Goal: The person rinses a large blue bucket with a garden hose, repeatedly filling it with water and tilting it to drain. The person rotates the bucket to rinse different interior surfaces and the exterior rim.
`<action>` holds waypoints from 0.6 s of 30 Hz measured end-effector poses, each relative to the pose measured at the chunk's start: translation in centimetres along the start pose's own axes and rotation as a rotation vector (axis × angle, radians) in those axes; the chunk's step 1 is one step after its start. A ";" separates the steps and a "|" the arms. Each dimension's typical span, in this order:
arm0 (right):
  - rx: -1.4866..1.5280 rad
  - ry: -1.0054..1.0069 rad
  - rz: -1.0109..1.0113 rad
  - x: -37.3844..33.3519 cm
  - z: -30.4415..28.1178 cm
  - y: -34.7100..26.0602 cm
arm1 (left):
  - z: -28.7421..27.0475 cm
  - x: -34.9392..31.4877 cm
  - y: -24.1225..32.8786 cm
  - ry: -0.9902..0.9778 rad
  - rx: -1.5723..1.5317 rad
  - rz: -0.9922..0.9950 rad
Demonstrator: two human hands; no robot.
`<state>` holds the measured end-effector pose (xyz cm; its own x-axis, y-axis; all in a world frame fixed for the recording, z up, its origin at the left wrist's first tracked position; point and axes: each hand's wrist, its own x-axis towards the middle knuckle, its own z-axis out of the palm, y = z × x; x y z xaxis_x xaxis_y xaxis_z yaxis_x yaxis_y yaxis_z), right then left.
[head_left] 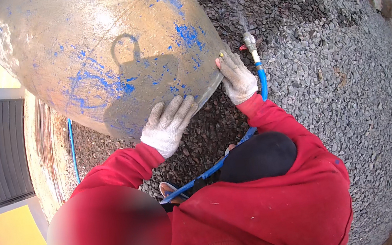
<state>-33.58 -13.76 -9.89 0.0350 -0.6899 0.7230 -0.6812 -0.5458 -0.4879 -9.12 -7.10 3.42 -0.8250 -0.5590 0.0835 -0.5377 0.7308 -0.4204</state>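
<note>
Barrel (104, 60) sits in the upper left of the view, over the gravel (343, 78), its bulging side turned up and its far part running past the picture's edge. Its brown surface shines wet and carries patches of blue paint, with the wearer's shadow across it.

The left hand (169, 124), gloved, has its fingers apart and laid flat on the wall close to the rim (208, 95) — pressing, it seems, rather than clasping. The right hand (237, 76), gloved too, has its fingers close together at the rim's right end; whether they are hooked round the edge I cannot tell, since the palm side is hidden.

By its bulk the barrel should be heavy and awkward to lift but ready to roll, though what is inside does not show. The wall looks stiff and not fragile. The wet curve would likely be slippery and gives flat fingers little to pull on, so the rim is the surer hold — both hands on it, well apart. Beside the right hand lies a blue hose (263, 81), its valve (249, 42) letting water out onto the stones.
</note>
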 end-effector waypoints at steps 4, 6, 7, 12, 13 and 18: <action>-0.016 -0.051 -0.023 -1.6 -0.6 0.2 | 0.8 -0.2 1.5 0.092 0.069 0.024; -0.046 -0.053 -0.043 -2.6 -0.7 0.8 | 1.0 -0.4 2.3 0.110 0.071 0.031; -0.068 -0.054 -0.051 -3.1 -0.8 1.2 | 1.1 -0.5 2.6 0.099 0.060 0.056; -0.699 -0.274 0.293 -3.6 -2.4 6.6 | 2.2 -0.4 4.1 0.111 0.105 0.022; -0.804 -0.390 0.547 -3.2 -2.5 8.0 | 2.4 -0.3 4.3 0.120 0.103 0.010; -0.687 -0.676 0.762 -1.0 0.1 11.5 | 2.1 0.3 3.9 0.145 0.097 -0.028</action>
<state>-41.32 -19.37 -16.30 -0.3079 -0.9421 -0.1326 -0.9298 0.3275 -0.1681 -11.14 -5.26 -0.13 -0.8303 -0.5109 0.2228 -0.5471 0.6706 -0.5010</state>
